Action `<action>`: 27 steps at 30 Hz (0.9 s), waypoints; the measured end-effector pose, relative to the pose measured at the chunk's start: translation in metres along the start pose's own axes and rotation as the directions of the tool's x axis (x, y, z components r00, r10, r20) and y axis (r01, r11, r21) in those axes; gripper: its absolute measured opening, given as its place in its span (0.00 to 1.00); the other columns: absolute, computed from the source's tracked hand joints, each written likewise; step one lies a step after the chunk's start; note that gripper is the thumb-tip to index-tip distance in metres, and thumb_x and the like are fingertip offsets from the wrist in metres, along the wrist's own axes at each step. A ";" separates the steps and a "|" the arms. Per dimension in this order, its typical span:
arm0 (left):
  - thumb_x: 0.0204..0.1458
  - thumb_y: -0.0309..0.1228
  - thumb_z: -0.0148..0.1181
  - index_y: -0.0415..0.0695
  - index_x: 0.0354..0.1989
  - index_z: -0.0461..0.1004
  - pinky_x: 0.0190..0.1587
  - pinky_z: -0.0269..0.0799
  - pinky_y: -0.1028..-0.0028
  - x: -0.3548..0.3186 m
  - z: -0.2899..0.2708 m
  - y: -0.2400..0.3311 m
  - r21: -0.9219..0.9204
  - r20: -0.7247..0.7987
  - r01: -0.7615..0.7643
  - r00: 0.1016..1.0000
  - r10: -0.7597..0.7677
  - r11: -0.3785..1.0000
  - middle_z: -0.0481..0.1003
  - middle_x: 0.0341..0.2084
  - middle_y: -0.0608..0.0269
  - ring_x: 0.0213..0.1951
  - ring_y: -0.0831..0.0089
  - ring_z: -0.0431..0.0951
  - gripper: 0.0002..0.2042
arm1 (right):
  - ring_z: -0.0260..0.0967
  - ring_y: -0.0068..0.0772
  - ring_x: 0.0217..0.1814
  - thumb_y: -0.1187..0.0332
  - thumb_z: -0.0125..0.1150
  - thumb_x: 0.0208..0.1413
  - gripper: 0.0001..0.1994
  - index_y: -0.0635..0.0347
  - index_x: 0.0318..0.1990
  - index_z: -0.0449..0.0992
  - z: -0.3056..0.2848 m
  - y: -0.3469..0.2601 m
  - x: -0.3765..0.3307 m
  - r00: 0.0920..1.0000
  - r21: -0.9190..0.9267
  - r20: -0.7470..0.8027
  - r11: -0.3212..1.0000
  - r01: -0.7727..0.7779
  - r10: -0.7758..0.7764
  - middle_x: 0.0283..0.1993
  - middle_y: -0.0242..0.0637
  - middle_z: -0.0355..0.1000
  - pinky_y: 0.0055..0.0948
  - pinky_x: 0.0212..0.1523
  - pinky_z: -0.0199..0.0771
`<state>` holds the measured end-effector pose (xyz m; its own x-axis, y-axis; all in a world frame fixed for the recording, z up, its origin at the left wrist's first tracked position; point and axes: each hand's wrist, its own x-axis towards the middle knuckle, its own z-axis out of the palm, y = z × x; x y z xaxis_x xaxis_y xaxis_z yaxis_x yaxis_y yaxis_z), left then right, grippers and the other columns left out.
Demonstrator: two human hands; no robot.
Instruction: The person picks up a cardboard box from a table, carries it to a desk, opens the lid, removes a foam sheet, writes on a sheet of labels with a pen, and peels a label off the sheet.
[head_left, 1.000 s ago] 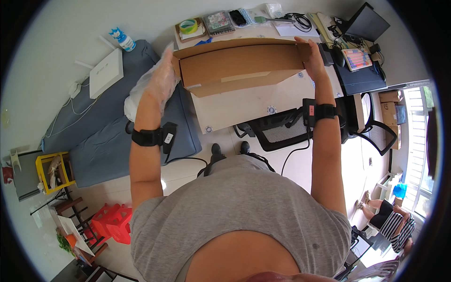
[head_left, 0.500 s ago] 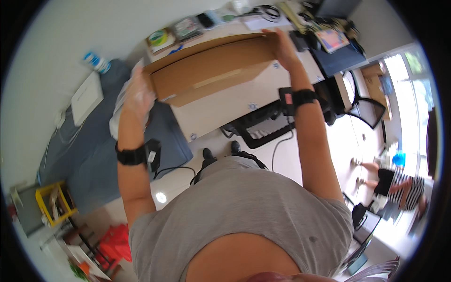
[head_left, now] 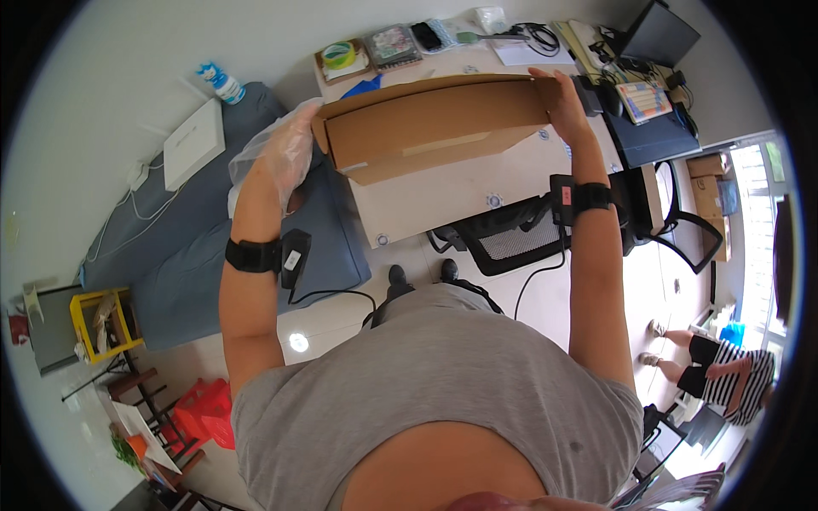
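A long brown cardboard box (head_left: 434, 123) is held up over the table, one end in each hand. My left hand (head_left: 294, 136) grips its left end, the fingers partly hidden behind the cardboard. A clear plastic bag (head_left: 298, 162) hangs about that hand and wrist, beside the grey sofa. At the box's right end, my right hand (head_left: 564, 102) is closed on the upper corner, fingers over the edge. Each wrist wears a black strap with a small cabled box.
On the pale table (head_left: 409, 204) lie green tape (head_left: 338, 55), a notebook pack (head_left: 394, 45), a spatula (head_left: 477, 37) and cables. A black mesh chair (head_left: 520, 234) stands at its near side. The grey sofa (head_left: 315, 230) holds a white box (head_left: 194, 145). Another person (head_left: 724, 370) is at far right.
In the picture, the box and both hands sit further right and slightly lower, as does the whole room with the shifted view. Both hands keep their hold on the box ends.
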<state>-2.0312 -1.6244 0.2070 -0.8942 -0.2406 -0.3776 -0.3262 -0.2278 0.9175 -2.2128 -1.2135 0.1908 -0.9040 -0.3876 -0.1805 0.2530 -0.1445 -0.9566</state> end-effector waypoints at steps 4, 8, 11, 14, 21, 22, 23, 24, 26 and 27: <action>0.51 0.44 0.48 0.43 0.45 0.68 0.49 0.58 0.72 -0.017 -0.002 0.023 0.420 -0.114 0.001 0.992 0.052 0.908 0.70 0.38 0.65 0.42 0.75 0.68 0.19 | 0.59 0.28 0.50 0.51 0.35 0.54 0.24 0.57 0.49 0.67 0.011 -0.005 0.000 1.000 -0.003 -0.005 1.000 0.019 -0.019 0.47 0.34 0.65 0.27 0.52 0.54; 0.50 0.48 0.47 0.41 0.43 0.68 0.45 0.59 0.75 -0.050 0.035 0.054 0.412 -0.066 0.069 0.997 -0.046 0.908 0.69 0.37 0.63 0.39 0.75 0.68 0.22 | 0.59 0.28 0.50 0.51 0.35 0.54 0.24 0.58 0.48 0.68 0.013 -0.007 -0.004 1.000 -0.001 -0.026 1.000 0.009 -0.009 0.47 0.34 0.65 0.27 0.52 0.54; 0.50 0.48 0.45 0.42 0.43 0.68 0.42 0.59 0.77 -0.048 0.034 0.051 0.412 -0.086 0.071 0.996 -0.039 0.908 0.70 0.35 0.64 0.37 0.77 0.68 0.22 | 0.60 0.29 0.49 0.51 0.35 0.55 0.24 0.57 0.48 0.68 0.012 -0.006 -0.004 0.999 0.004 -0.032 1.000 0.010 -0.010 0.46 0.34 0.66 0.27 0.51 0.55; 0.50 0.47 0.45 0.42 0.45 0.68 0.40 0.59 0.78 -0.051 0.038 0.053 0.439 -0.090 0.010 0.995 0.032 0.899 0.71 0.33 0.65 0.35 0.78 0.69 0.21 | 0.60 0.29 0.49 0.50 0.35 0.54 0.24 0.57 0.48 0.68 0.012 -0.006 -0.004 0.999 0.011 -0.023 0.999 0.031 -0.031 0.46 0.34 0.66 0.27 0.51 0.55; 0.48 0.42 0.51 0.42 0.39 0.72 0.34 0.57 0.81 -0.042 0.030 0.051 0.418 -0.141 -0.004 0.988 0.069 0.908 0.71 0.30 0.67 0.29 0.83 0.65 0.17 | 0.60 0.29 0.49 0.50 0.36 0.54 0.24 0.58 0.48 0.68 0.011 -0.005 -0.003 0.999 0.030 -0.035 1.000 0.002 -0.001 0.46 0.35 0.66 0.27 0.52 0.55; 0.47 0.42 0.51 0.42 0.38 0.73 0.33 0.57 0.82 -0.042 0.029 0.050 0.395 -0.139 -0.015 0.987 0.075 0.919 0.71 0.30 0.67 0.28 0.83 0.64 0.16 | 0.60 0.30 0.50 0.50 0.37 0.54 0.24 0.58 0.48 0.67 0.011 -0.005 -0.003 0.999 0.016 -0.032 1.000 0.008 -0.008 0.46 0.35 0.66 0.28 0.52 0.55; 0.47 0.42 0.52 0.42 0.37 0.73 0.32 0.57 0.82 -0.043 0.030 0.051 0.371 -0.135 -0.025 0.988 0.080 0.928 0.71 0.29 0.68 0.28 0.83 0.64 0.16 | 0.60 0.30 0.50 0.50 0.37 0.53 0.24 0.58 0.49 0.67 0.011 -0.005 -0.003 0.999 0.003 -0.031 1.000 0.014 -0.014 0.47 0.35 0.66 0.28 0.52 0.55; 0.46 0.42 0.53 0.42 0.36 0.74 0.31 0.56 0.83 -0.044 0.030 0.051 0.346 -0.131 -0.035 0.988 0.085 0.937 0.71 0.28 0.68 0.27 0.84 0.64 0.16 | 0.60 0.30 0.50 0.50 0.37 0.53 0.25 0.58 0.48 0.67 0.010 -0.005 -0.003 0.999 0.003 -0.026 1.000 0.021 -0.021 0.47 0.35 0.66 0.28 0.52 0.55; 0.46 0.42 0.53 0.42 0.37 0.74 0.29 0.56 0.84 -0.045 0.033 0.047 0.342 -0.095 -0.061 0.990 0.099 0.938 0.71 0.27 0.69 0.26 0.84 0.64 0.17 | 0.59 0.29 0.50 0.49 0.36 0.54 0.25 0.57 0.48 0.69 0.011 -0.004 -0.002 0.999 0.003 -0.013 0.999 0.035 -0.035 0.46 0.35 0.66 0.28 0.51 0.55; 0.46 0.42 0.54 0.42 0.37 0.74 0.28 0.55 0.85 -0.045 0.034 0.045 0.339 -0.078 -0.074 0.991 0.107 0.938 0.71 0.27 0.70 0.26 0.84 0.64 0.17 | 0.59 0.29 0.49 0.49 0.36 0.54 0.25 0.57 0.48 0.68 0.011 -0.004 -0.001 1.000 0.006 -0.019 1.000 0.023 -0.023 0.46 0.35 0.66 0.28 0.51 0.55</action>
<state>-2.0163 -1.5922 0.2696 -0.8972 -0.3366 -0.2859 -0.3433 0.1242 0.9310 -2.2090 -1.2220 0.1976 -0.9160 -0.3668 -0.1625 0.2336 -0.1586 -0.9593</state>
